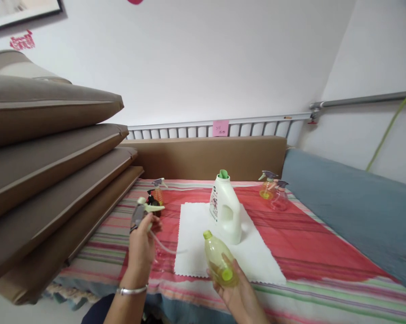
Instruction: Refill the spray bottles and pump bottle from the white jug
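Observation:
My left hand [140, 245] is closed around a spray-trigger head [142, 211] with a thin clear tube [165, 246] hanging from it toward the white cloth. My right hand [238, 297] grips a small yellow-green transparent bottle [218, 261], tilted, its open neck pointing up and left, a little liquid at its base. Both are held above the near edge of a white cloth [260, 252] on the red striped cover [311, 243]. A white detergent jug [226, 208] with a green cap stands on the cloth just beyond the bottle.
A dark and orange spray bottle [156, 194] stands at the left rear; an orange spray bottle [267, 185] and a pink spray bottle [280, 197] stand at the right rear. Stacked brown cushions [51, 171] fill the left. A blue blanket [351, 207] lies right.

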The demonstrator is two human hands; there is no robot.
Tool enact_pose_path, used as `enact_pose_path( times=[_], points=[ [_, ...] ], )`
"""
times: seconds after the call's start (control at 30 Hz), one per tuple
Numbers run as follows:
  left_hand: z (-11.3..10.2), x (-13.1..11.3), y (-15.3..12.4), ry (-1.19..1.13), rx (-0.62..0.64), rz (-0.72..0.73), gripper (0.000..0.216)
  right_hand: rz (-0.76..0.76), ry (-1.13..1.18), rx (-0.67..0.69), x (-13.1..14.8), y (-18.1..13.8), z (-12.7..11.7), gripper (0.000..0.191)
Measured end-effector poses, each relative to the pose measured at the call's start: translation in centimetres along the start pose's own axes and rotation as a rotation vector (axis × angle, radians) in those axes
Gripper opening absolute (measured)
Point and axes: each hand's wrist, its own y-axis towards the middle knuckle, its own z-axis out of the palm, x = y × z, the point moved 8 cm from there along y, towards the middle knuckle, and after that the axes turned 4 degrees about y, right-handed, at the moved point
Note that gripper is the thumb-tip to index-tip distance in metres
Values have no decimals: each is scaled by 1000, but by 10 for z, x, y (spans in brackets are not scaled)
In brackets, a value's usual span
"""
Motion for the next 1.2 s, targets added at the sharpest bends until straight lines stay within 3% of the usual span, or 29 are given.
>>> enact_pose_path(
  times=[0.17,0.27,0.37,0.53,0.7,0.93,1.07,1.2],
  points=[
    [15,88,-35,132,150,-307,27,-23,-36,114,-4,5,29,53],
    [27,114,-52,89,252,-399,28,-14,-136,174,-12,8,37,52],
    [29,118,-53,106,263,-376,29,-28,-297,158,-14,16,36,59],
    [30,126,-55,61,291,-396,28,-294,-747,50,10,36,39,76],
    [30,136,-52,3,288,-421,24,-379,-919,66,15,47,46,79],
    [-28,157,-15,81,-27,-526,18,-612,-1217,-45,32,63,42,74],
    [-44,164,-5,113,-45,-527,12,-678,-1308,-76,40,82,31,74],
    [-43,159,0,196,3,-451,17,-642,-1360,-84,41,94,15,73]
  ],
)
